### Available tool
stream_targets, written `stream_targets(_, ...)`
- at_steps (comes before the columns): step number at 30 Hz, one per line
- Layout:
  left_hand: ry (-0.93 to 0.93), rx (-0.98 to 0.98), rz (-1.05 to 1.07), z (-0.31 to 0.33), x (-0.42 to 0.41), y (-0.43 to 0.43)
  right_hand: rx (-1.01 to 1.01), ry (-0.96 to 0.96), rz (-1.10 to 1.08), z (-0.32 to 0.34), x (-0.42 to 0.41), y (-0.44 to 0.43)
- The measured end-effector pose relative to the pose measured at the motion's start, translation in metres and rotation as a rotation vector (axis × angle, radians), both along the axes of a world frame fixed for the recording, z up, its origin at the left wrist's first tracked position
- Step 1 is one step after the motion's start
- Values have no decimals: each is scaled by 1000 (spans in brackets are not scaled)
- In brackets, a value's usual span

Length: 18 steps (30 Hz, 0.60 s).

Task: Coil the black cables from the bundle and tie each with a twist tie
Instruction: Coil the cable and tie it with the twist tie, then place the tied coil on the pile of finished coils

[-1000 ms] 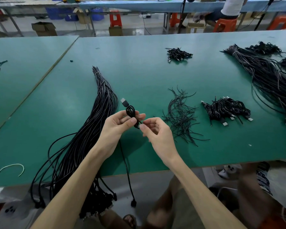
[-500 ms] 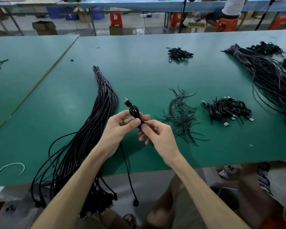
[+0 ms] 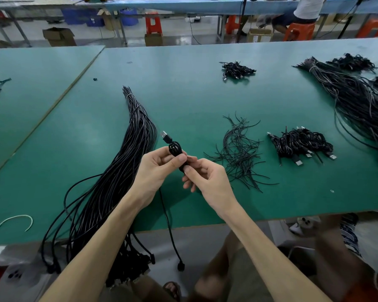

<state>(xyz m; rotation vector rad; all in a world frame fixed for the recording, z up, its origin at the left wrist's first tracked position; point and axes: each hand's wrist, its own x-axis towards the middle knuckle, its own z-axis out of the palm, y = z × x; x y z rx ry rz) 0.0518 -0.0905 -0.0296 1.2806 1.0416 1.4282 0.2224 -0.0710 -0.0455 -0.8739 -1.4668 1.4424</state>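
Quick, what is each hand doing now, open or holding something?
Left hand: grips the coiled cable.
Right hand: pinches the same cable's lower part.

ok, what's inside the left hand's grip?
The left hand pinches a small cable coil, USB plug sticking out above, tail hanging below. The coil's lower part is covered by thumb and right hand, so tying can't be judged.

Coiled cable (image 3: pixel 175 149) — lower half hidden by fingers (image 3: pixel 179 159).
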Motion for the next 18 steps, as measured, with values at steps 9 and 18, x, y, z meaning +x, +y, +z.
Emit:
stream_targets(9,36,-78,43,-7,3,3,124,-171,-112,0,-3,-3)
stream_targets(18,68,-67,80,-6,5,1,119,-168,-159,2,-4,-4)
